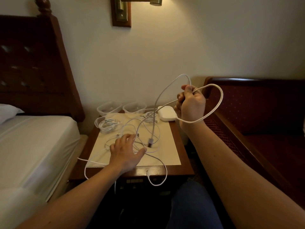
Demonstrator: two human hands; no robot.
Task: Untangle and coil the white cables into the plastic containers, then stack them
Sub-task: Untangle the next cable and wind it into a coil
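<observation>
My right hand [191,103] is raised above the nightstand and grips a thick white braided cable [220,96], which loops out to the right and round my wrist. Its plug end [150,141] hangs down over the table. My left hand [126,152] lies flat with spread fingers on a tangle of thin white cables [153,129] on the cream mat [166,156]. One clear plastic container [107,124] at the mat's left holds a coiled white cable. Two empty clear containers [109,108] [134,107] stand at the back.
A closed white container [167,113] sits at the back right of the wooden nightstand [183,169]. One cable end [156,180] hangs over the front edge. A bed [33,142] lies to the left, a dark red chair [255,113] to the right.
</observation>
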